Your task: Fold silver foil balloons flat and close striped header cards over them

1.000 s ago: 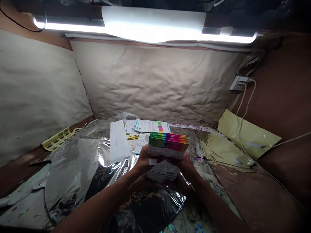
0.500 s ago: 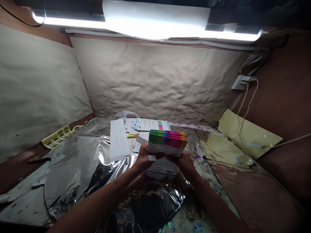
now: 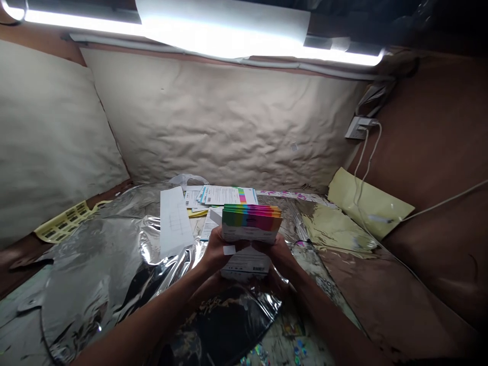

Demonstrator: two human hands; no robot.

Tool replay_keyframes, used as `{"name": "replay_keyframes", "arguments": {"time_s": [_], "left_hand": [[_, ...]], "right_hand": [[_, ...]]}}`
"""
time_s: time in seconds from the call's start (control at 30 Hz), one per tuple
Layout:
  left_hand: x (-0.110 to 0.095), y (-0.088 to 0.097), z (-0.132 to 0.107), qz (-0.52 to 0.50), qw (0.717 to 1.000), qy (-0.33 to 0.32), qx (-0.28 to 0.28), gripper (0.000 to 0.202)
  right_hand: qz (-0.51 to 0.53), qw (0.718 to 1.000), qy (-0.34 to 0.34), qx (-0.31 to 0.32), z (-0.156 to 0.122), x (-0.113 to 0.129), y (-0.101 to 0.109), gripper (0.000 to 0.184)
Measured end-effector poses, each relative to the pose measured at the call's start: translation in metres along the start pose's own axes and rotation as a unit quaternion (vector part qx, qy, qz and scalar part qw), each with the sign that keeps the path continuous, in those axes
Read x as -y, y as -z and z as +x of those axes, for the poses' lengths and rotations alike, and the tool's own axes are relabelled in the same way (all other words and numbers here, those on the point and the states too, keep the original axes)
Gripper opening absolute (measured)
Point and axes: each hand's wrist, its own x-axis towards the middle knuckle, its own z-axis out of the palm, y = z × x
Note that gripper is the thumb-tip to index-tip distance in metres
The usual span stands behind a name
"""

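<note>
1. Okay, left hand (image 3: 214,250) gripping the left edge of a fanned stack of white cardboard packets with rainbow-striped tops (image 3: 251,223), thumb on the near face, fingers behind mostly hidden
2. Right hand (image 3: 280,252) pinching the right edge of the same stack, thumb also on the near face, its other fingers hard to make out
3. Stack sits upright between both hands, striped tops above the thumbs, dark hang slot facing the person
4. White printed panel with a black barcode (image 3: 246,264) just below the thumbs; cannot tell if it belongs to the same packet
5. Small white square patch (image 3: 229,249) at the left thumb
6. Beyond the left hand, slightly leftward: long white paper sheet with faint lines (image 3: 175,223)
7. Beyond both hands: spread pile of white printed cards with a multicoloured strip (image 3: 224,195)
8. Left of the left hand: crumpled shiny silver plastic film (image 3: 102,249); farther left, pale yellow sheet with dark rectangles (image 3: 63,222)
9. Right of the right hand, farther out: pale yellow sheet, propped at a slant (image 3: 368,203)
</note>
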Motion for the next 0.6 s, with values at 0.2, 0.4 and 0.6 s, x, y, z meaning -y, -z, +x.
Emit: {"name": "replay_keyframes", "arguments": {"time_s": [0.2, 0.4, 0.6], "left_hand": [[-0.008, -0.006, -0.003, 0.023, 1.0, -0.004, 0.015, 0.033], [0.005, 0.009, 0.009, -0.017, 0.984, -0.014, -0.176, 0.062], [0.013, 0.013, 0.01, -0.174, 0.964, 0.191, -0.067, 0.04]], "right_hand": [[0.015, 1.0, 0.014, -0.001, 0.0, 0.0, 0.003, 0.025], [0.103, 0.982, 0.058, -0.149, 0.004, 0.015, 0.028, 0.043], [0.157, 0.982, -0.057, -0.092, -0.003, 0.018, 0.029, 0.042]]}}
